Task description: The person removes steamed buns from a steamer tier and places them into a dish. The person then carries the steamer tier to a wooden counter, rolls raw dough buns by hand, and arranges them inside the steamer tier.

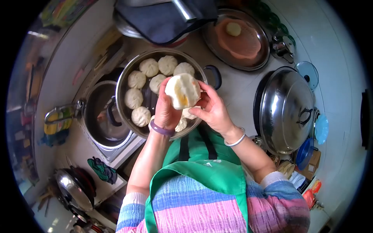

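Note:
A pale round bun [182, 91] with a yellowish, smooth face is held up between both hands, above the near right part of a round metal steamer pan [121, 87]. My left hand [168, 106] grips the bun's left edge, its wrist wearing a purple bangle. On the right edge and underside are the fingers of my right hand [213, 110], with a silver bangle at the wrist. Several pleated buns [134, 98] sit in the pan, mostly along its left and far sides; some are partly hidden behind my hands.
A metal tray [211, 39] at the back holds a pinkish sheet and a small dough piece [233, 29]. A large domed lid [285, 112] stands right. Left is a sink basin [91, 112] with a faucet [79, 108]. A dark cloth [163, 23] lies behind the pan.

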`<state>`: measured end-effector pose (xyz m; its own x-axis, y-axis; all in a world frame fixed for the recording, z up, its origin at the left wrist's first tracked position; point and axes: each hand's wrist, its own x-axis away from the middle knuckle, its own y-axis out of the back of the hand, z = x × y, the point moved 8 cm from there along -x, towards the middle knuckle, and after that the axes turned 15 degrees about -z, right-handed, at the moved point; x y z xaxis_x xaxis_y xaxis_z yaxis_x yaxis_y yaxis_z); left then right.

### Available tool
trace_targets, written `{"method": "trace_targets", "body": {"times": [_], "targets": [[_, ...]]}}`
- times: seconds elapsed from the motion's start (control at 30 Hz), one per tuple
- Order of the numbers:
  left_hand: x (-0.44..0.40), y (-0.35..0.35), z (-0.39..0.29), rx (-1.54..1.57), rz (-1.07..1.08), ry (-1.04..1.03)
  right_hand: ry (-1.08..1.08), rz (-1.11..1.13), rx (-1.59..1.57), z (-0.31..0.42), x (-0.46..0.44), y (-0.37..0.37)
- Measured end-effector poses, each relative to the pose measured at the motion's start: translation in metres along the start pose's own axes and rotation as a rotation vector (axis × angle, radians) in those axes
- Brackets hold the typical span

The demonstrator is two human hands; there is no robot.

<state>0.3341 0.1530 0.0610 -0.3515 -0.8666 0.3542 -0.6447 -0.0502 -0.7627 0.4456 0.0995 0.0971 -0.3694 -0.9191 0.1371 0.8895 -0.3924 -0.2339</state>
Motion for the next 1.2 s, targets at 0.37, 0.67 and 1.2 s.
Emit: {"method": "trace_targets", "body": {"times": [0.37, 0.67, 1.2], "targets": [[-0.120, -0.107, 0.086, -0.387, -0.188, 0.128, 0.172, -0.371, 0.103, 0.028, -0.107, 0.163], [-0.269, -0.149, 0.221, -0.553, -0.286, 0.248, 0.026, -0.735, 0.235, -0.038, -0.243, 0.315], [-0.349, -0.133, 0.325, -0.211, -0.248, 0.321, 0.254, -0.965, 1.125, -0.029, -0.292, 0.323]]}}
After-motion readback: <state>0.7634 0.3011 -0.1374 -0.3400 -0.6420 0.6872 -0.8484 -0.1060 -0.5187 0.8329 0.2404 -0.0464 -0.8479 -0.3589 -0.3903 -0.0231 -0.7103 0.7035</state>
